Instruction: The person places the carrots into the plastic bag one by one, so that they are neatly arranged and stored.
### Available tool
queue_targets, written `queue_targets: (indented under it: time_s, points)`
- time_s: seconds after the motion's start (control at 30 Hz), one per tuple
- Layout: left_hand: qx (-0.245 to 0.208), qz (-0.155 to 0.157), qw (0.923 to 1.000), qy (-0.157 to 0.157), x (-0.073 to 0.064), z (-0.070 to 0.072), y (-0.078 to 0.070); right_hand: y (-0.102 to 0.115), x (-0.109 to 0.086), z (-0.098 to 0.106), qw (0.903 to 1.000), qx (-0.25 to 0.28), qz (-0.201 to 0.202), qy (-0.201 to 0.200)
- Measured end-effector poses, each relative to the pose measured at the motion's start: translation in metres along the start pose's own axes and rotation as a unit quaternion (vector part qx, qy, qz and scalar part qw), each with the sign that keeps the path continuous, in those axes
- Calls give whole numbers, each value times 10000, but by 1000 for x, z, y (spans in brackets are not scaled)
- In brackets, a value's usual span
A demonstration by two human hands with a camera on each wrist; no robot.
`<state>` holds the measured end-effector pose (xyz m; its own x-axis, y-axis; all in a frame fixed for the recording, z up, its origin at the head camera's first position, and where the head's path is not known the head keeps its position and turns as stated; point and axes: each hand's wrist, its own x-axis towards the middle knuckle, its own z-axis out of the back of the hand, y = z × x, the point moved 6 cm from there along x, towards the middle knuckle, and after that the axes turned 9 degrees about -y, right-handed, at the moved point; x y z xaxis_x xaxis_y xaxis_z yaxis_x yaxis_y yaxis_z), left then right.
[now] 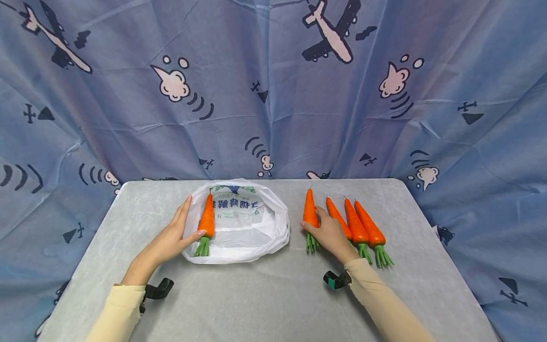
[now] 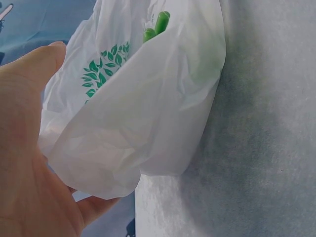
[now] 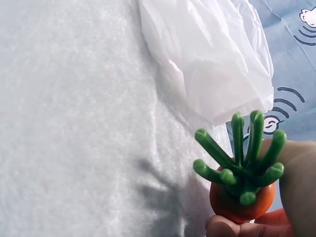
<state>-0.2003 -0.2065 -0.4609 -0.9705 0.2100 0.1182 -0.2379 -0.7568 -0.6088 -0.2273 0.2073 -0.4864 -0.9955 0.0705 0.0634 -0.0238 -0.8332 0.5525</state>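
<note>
A white plastic bag [image 1: 239, 251] lies mouth up on the table, with green leaves and dark lettering printed on it. Inside, along its left part, rests an orange carrot [image 1: 207, 218] with a green stem end. My left hand [image 1: 171, 237] is at the bag's left side, its fingers extended along the outside and its thumb reaching over the rim by the carrot. To the right of the bag, my right hand [image 1: 329, 232] grips a second carrot [image 1: 310, 211] between thumb and fingers. Its green stalks [image 3: 244, 163] point toward the right wrist camera.
Right of my right hand lie three more carrots, one [image 1: 335, 213] partly behind the hand, another [image 1: 354, 221] in the middle and one [image 1: 371, 223] outermost. The grey table [image 1: 256, 304] ends at a blue patterned curtain [image 1: 273, 95].
</note>
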Motion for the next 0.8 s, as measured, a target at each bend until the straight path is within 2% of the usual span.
queue_targets:
  time_s: [0.37, 0.67, 0.8]
  points:
    - [14, -6, 10000, -40, -1, 0, 0, 4, 0, 3, 10000, -34, 74, -55]
    - [42, -41, 10000, -37, -1, 1, -1, 11, 1, 10, 9992, -91, 252, -296]
    - [36, -52, 10000, -61, -1, 1, -2, 17, -1, 13, 9993, -71, 273, -256]
